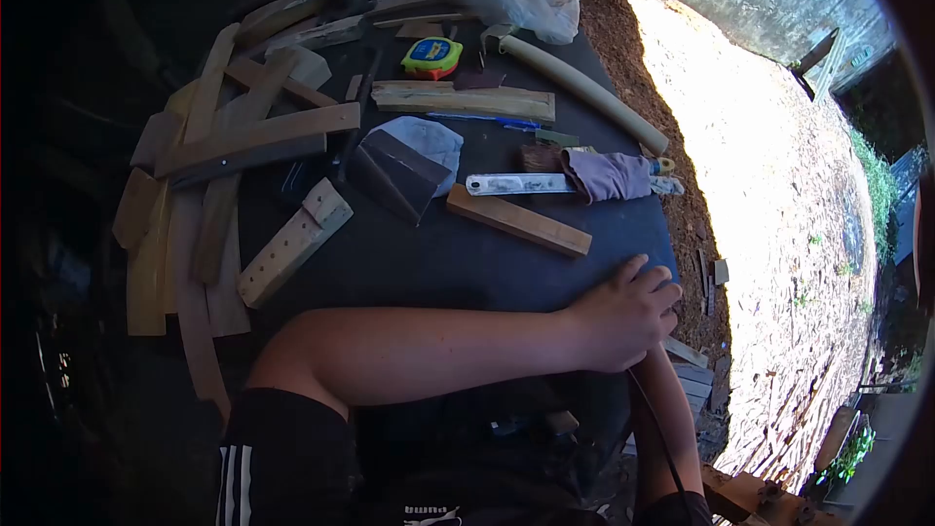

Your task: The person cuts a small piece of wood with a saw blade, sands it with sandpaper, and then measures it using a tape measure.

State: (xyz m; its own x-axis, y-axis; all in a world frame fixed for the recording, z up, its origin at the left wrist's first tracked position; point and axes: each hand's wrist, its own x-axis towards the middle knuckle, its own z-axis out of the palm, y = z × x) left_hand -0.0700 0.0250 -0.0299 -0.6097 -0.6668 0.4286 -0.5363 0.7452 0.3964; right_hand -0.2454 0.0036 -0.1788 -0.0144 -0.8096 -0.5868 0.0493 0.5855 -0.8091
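Observation:
My left hand (628, 317) reaches across from the left, over the right edge of the dark tabletop. Its fingers are bent and lie over my right wrist or hand, which is mostly hidden beneath; only my right forearm (672, 399) shows below. A thin dark cord (654, 419) runs down from under the hands. Nearest to the hands is a short wooden block (519, 220). Behind it lie a metal ruler (516, 184) partly covered by a purple cloth (612, 176), and a brush with dark bristles (539, 157).
Sandpaper (394, 173), a notched wood piece (296, 244), a blue pen (516, 123), a yellow-green tape measure (432, 57) and a long pale wooden handle (584, 93) lie on the table (409, 268). Wood strips (258, 141) are heaped left; a plastic bag (541, 5) is at the back.

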